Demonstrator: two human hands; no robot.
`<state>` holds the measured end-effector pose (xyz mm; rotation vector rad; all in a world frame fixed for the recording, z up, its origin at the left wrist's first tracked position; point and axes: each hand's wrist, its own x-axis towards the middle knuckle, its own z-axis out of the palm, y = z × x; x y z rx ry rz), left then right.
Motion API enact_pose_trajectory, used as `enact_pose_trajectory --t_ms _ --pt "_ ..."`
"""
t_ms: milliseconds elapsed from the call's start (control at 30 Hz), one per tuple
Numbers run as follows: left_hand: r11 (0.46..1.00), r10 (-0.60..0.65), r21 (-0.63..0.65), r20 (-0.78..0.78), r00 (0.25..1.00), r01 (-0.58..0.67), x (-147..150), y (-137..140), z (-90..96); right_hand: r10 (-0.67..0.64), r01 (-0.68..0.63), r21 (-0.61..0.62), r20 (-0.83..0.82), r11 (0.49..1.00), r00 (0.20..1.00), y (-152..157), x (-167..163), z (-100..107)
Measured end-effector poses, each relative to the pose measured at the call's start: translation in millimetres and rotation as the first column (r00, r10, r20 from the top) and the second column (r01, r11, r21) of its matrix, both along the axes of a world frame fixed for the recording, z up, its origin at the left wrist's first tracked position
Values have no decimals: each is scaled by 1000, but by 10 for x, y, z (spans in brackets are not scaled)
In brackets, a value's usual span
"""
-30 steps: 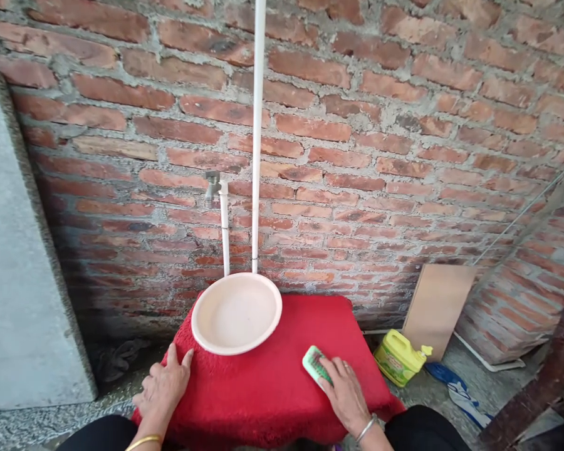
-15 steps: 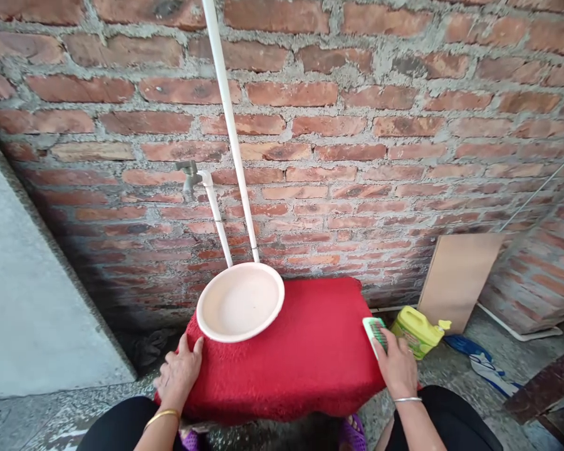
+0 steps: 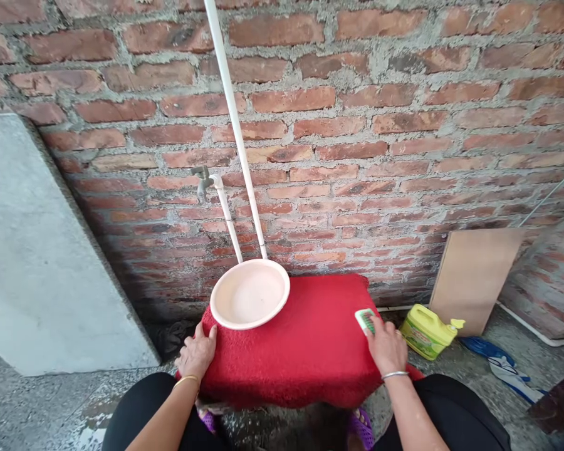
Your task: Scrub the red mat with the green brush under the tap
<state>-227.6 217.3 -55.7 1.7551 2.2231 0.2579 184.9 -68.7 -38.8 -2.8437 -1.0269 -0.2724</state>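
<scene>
A red cloth point(image 3: 305, 351) with a towel-like pile is draped over a low support in front of me. My left hand point(image 3: 197, 352) rests on its left edge, fingers spread. Near the cloth's right edge, my right hand point(image 3: 386, 343) grips a green and white scrub brush point(image 3: 364, 318), whose far end shows past the fingers. Its bristles appear to face up, partly hidden by the hand. A pale basin point(image 3: 250, 294) sits on the cloth's back left corner, close to my left fingertips but apart from them.
Behind the cloth rises a brick wall with a tap point(image 3: 203, 181) and white pipes point(image 3: 237, 131). A grey slab point(image 3: 61, 250) leans at the left. To the right stand a yellow jug point(image 3: 427, 332), a brown board point(image 3: 477, 275) and blue-white flip-flops point(image 3: 507, 373).
My right hand has moved the brush slightly left, inward over the cloth's right edge. My left hand stays on the left edge. The whole view has shifted a little.
</scene>
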Motion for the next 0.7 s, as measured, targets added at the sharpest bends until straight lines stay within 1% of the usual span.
enact_pose_trajectory --t_ms 67,100,133,167,200,233,267,333,400,433,467,500,533,600,667,700 --pt "1000 5 3 11 1000 -5 5 4 1 -166 166 7 -21 986 986 -111 161 18" --pt "1000 6 3 15 1000 -6 7 5 1 -199 200 21 -30 980 979 -140 197 18" --pt "1000 6 2 19 1000 -6 9 6 -1 -188 190 48 -33 981 982 -149 200 12" --pt "1000 7 4 22 1000 -7 11 7 -2 -131 133 86 -25 987 991 -135 169 3" --pt "1000 9 5 23 1000 -9 13 7 -2 -38 39 127 -10 991 999 -103 105 -10" --pt "1000 11 4 24 1000 -11 15 7 -3 75 -75 165 8 983 997 -57 10 -29" --pt "1000 12 1 23 1000 -12 16 6 -3 193 -194 192 24 962 981 -3 -110 -53" --pt "1000 6 -6 23 1000 -6 14 5 -5 409 -407 211 38 888 912 106 -395 -119" --pt "1000 -2 -17 24 1000 2 5 4 -11 576 -572 194 40 797 817 187 -668 -193" --pt "1000 -6 -18 24 1000 7 -1 5 -16 633 -629 174 40 757 773 212 -771 -224" --pt "1000 -10 -17 24 1000 10 -6 6 -21 668 -665 149 40 732 743 228 -840 -246" --pt "1000 -12 -16 23 1000 12 -12 8 -27 675 -675 119 42 728 736 234 -867 -256" --pt "1000 -13 -17 23 1000 13 -16 10 -33 653 -655 86 46 751 756 231 -849 -255" --pt "1000 -14 -17 24 1000 14 -19 16 -45 528 -531 29 64 847 847 194 -690 -221" --pt "1000 -17 -17 21 1000 18 -18 26 -58 328 -329 -3 91 944 940 109 -413 -168" --pt "1000 -17 -16 18 1000 17 -17 32 -66 213 -214 -4 100 977 972 49 -256 -146"
